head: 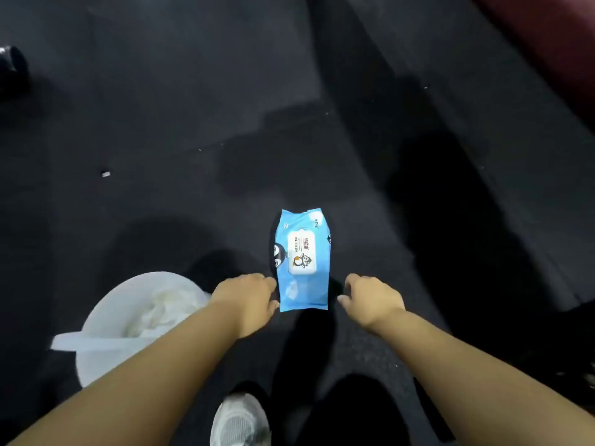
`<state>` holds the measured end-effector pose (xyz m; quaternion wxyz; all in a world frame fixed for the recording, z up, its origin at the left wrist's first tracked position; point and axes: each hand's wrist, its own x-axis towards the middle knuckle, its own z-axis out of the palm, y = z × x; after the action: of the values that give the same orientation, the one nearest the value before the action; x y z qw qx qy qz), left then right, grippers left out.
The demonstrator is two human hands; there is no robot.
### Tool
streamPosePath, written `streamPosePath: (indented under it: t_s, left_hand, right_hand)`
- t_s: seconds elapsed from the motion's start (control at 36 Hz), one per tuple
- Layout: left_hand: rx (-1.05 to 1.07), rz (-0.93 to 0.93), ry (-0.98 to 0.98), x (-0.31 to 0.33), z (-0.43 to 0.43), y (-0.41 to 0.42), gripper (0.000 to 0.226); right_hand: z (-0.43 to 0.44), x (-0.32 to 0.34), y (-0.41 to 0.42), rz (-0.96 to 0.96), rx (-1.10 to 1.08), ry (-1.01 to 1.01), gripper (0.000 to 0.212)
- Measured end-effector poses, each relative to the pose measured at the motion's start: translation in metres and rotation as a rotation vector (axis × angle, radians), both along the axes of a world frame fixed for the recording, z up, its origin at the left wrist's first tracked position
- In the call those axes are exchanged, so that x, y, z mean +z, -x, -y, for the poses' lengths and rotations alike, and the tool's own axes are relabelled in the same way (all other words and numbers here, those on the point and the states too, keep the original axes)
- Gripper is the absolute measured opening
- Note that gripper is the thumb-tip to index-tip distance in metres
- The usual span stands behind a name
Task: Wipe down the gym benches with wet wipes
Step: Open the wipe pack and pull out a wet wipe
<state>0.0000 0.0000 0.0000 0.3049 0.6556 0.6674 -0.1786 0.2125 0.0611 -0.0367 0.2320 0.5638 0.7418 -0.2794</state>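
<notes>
Quick count: one blue plastic wet-wipe pack (302, 259) with a white flip lid. One round white plastic bucket (106, 304) holding a heap of crumpled white wipes (161, 310), too mushed together to count. Two bare hands, left hand (248, 300) and right hand (370, 300). One pale grey mesh sneaker (240, 420), one dark red padded bench (553, 43), and one tiny white scrap (106, 174) on the dark floor (161, 91).

Bare to the forearms on both the left hand (248, 300) and the right hand (370, 300), dressed in black trousers (354, 413) and a pale grey-white sneaker (240, 420) with a mesh-textured, rounded toe.
</notes>
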Motion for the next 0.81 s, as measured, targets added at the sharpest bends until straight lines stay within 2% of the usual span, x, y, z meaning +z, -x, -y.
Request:
streamPosePath:
  t_s: [0.14, 0.28, 0.39, 0.44, 0.53, 0.64, 0.72, 0.81]
  left_hand:
    - [0.019, -0.008, -0.041, -0.066, -0.016, -0.004, 0.026]
    - [0.278, 0.085, -0.062, -0.106, -0.010, -0.020, 0.040]
    - [0.378, 0.181, -0.019, -0.118, -0.007, -0.027, 0.052]
    - [0.401, 0.188, -0.046, -0.121, -0.007, -0.029, 0.050]
    - [0.408, 0.204, -0.107, -0.119, -0.007, -0.032, 0.036]
    - [0.380, 0.225, -0.170, -0.116, -0.002, -0.035, 0.044]
    - [0.382, 0.246, -0.213, -0.117, 0.006, -0.041, 0.042]
    - [0.299, 0.225, -0.285, -0.119, 0.009, -0.047, 0.050]
  right_hand:
    - [-0.009, -0.060, 0.018, -0.041, -0.100, 0.041, 0.036]
    - [-0.004, -0.089, 0.026, -0.124, -0.189, 0.111, 0.032]
    - [-0.001, -0.100, 0.026, -0.231, -0.358, 0.089, 0.013]
    - [-0.003, -0.105, 0.022, -0.283, -0.389, 0.058, 0.011]
    - [-0.010, -0.107, 0.011, -0.322, -0.313, 0.029, 0.008]
    - [-0.027, -0.098, -0.018, -0.306, -0.169, 0.079, 0.018]
    - [-0.031, -0.089, -0.043, -0.225, 0.001, 0.140, 0.027]
    - [-0.030, -0.077, -0.060, -0.129, 0.182, 0.143, 0.023]
